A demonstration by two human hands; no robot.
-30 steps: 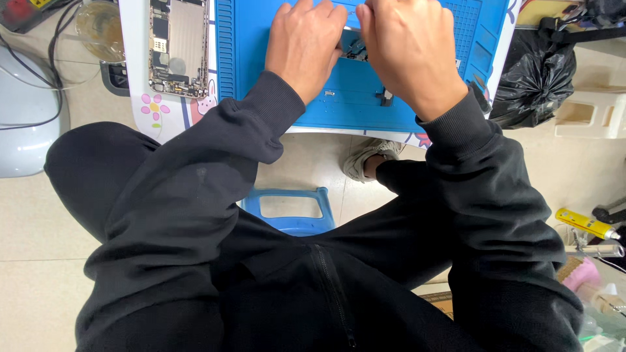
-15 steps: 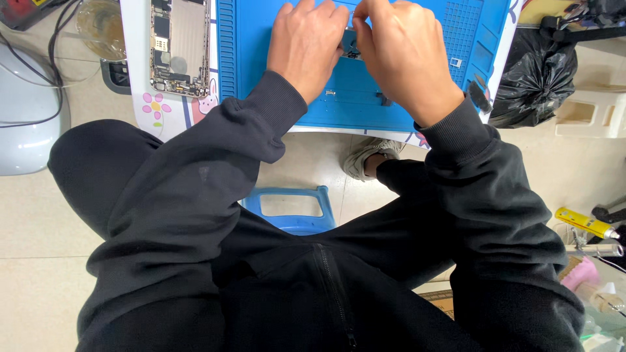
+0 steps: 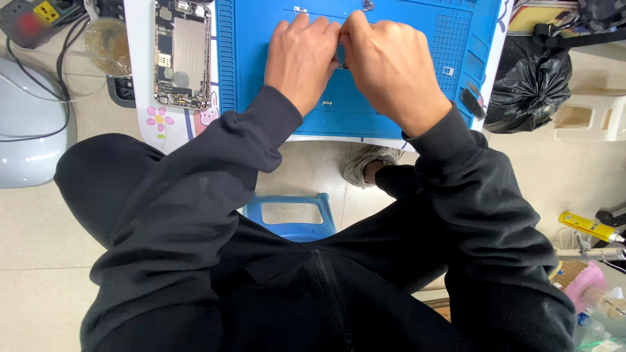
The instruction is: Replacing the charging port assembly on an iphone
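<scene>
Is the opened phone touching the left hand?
Apart. The head view shows bare blue mat between the opened phone and the left hand.

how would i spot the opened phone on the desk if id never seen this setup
Find the blue mat covering most of the white table. Just off its left edge lies the phone, lengthwise and face down. It is the only thing there with its back off, showing a silver plate and small parts inside.
</scene>
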